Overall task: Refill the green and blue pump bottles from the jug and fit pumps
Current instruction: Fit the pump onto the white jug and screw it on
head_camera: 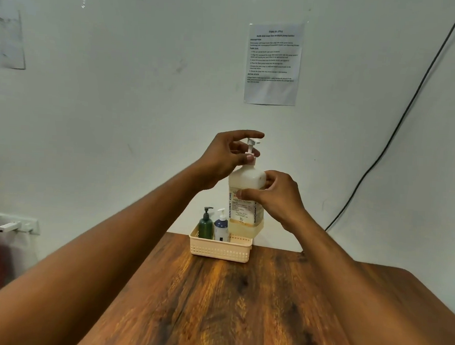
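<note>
Gripping the jug (246, 197) above the basket (220, 248), the right hand (278, 196) clasped its body; the left hand (227, 159) pinched its pump collar (250, 156). Green bottle (206, 225) and blue bottle (220, 229) stood in the basket on the worktop (226, 305).

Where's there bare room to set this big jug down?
Wooden table is bare from the basket to the near edge, between your forearms. The basket's right half looks free; its left holds the green bottle and blue bottle.

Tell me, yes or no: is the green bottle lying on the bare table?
No, the green bottle stands upright inside the basket, beside the blue bottle.
</note>
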